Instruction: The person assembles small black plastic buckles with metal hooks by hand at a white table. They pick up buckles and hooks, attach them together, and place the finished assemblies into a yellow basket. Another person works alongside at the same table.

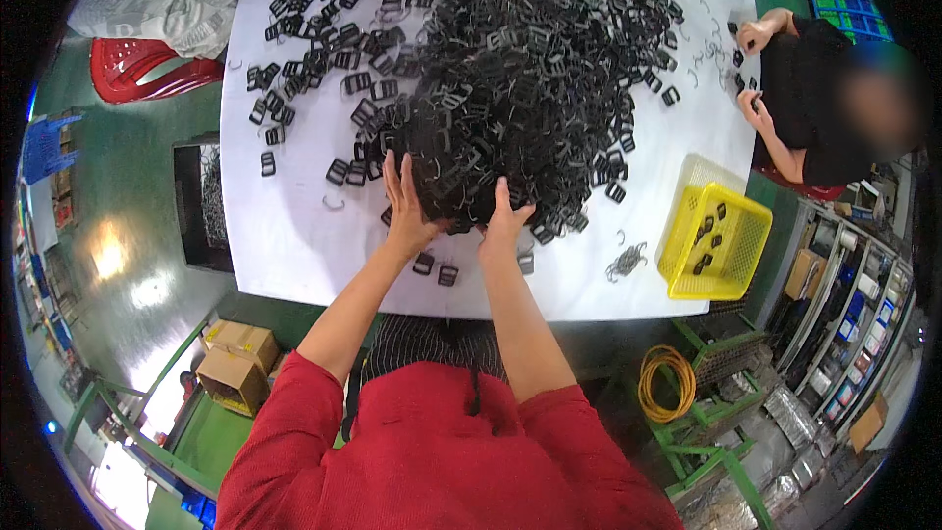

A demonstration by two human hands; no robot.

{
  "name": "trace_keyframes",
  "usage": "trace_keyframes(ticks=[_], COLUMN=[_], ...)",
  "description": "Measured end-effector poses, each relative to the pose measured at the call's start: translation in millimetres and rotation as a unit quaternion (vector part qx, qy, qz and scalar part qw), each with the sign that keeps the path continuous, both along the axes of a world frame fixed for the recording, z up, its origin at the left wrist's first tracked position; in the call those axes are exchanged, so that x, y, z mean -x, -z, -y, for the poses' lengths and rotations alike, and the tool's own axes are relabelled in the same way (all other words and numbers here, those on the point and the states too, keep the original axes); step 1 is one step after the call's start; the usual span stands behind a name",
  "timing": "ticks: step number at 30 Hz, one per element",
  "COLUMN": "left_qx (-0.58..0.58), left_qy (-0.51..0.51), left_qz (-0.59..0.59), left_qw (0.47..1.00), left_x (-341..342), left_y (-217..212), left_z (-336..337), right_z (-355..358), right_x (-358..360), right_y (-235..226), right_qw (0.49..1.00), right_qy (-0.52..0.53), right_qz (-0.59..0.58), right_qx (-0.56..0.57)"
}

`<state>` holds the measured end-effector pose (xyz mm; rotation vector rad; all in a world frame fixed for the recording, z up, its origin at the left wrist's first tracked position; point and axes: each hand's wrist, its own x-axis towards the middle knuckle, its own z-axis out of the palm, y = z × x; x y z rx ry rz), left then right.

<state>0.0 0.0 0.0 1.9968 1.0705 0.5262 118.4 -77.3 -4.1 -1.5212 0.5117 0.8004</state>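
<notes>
A big heap of black plastic buckles (510,79) covers the middle of a white table (294,226). My left hand (404,204) lies flat with fingers spread on the near edge of the heap. My right hand (504,218) rests beside it, fingers pushed into the buckles at the heap's front. Both hands touch the pile; whether either grips a piece is hidden. A few loose buckles (437,270) lie just in front of my hands. Small bent wire clips (626,260) sit to the right on the table.
A yellow mesh basket (716,236) holding a few buckles stands at the table's right edge. A person in black (814,108) works at the right side, another in grey (186,0) at the far left. Cardboard boxes (235,363) and a coiled yellow hose (667,383) lie on the floor.
</notes>
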Motion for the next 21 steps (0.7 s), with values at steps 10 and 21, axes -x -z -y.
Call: trace_keyframes(ticks=[10,21], left_qx=[-0.035,-0.077], left_qy=[-0.006,0.014], left_qz=[0.008,-0.008], left_qw=[0.999,0.997], left_x=[-72.8,-144.0], left_y=[2.9,19.8], left_z=[-55.6,-131.8], right_z=[-62.1,-139.1], right_x=[-76.1,-156.2], right_y=[-18.8,10.9], right_qw=[0.997,0.988], right_qy=[0.024,-0.010], right_qz=[0.010,0.150], right_qx=[-0.071,-0.044])
